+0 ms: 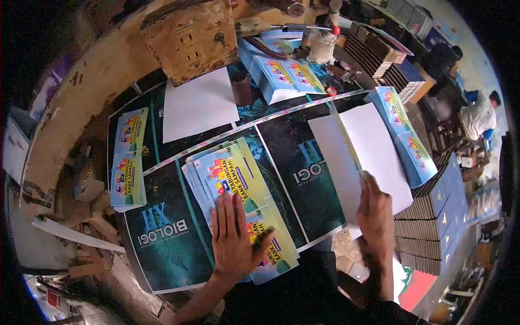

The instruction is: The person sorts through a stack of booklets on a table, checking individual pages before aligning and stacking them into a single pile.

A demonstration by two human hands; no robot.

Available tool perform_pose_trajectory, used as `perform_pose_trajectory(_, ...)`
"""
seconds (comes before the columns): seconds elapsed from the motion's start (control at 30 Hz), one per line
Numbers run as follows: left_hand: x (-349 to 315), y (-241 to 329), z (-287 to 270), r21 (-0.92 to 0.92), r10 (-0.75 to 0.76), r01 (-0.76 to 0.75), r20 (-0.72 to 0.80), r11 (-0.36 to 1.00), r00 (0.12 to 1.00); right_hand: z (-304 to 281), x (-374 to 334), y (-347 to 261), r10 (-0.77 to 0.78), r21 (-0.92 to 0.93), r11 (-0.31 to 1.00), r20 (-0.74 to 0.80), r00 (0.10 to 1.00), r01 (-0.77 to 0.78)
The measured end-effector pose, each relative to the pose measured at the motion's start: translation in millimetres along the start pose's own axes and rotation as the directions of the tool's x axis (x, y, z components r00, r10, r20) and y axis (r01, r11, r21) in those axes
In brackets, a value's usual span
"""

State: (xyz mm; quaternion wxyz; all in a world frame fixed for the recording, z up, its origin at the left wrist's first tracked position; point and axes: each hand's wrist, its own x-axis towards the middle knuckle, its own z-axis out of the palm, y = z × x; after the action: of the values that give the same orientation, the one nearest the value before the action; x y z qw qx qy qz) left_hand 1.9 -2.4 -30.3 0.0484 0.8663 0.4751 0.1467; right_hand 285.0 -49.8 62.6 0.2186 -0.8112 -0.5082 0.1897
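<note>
My left hand lies flat, fingers stretched, on a stack of blue-and-yellow printed cover sheets in the middle of the table. To its right, my right hand is closed on a thin printed sheet, seen almost edge-on with a yellow-green margin showing. The held sheet stands tilted above blank white sheets. How the fingers grip it is partly hidden by the back of the hand.
Large dark green printed sheets cover the table. Similar covers lie in stacks at the left, right and back. A white sheet sits before a worn metal machine. Bound books stand right; people sit beyond.
</note>
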Motion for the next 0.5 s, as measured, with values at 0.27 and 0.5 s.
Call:
perform_pose_trajectory(0.27, 10.9, 6.4, -30.1, -0.606, -0.096, 0.009, -0.111, 0.795, 0.989, 62.9, -19.6, -39.9, -0.423, 0.609, 0.728, 0.040, 0.905, 0.314)
perform_pose_trajectory(0.5, 9.0, -4.2, -5.8, 0.023, -0.070, 0.069, 0.090, 0.997, 0.993, 102.1, -5.8, -23.9, -0.404, 0.200, 0.870, -0.232, 0.885, 0.450)
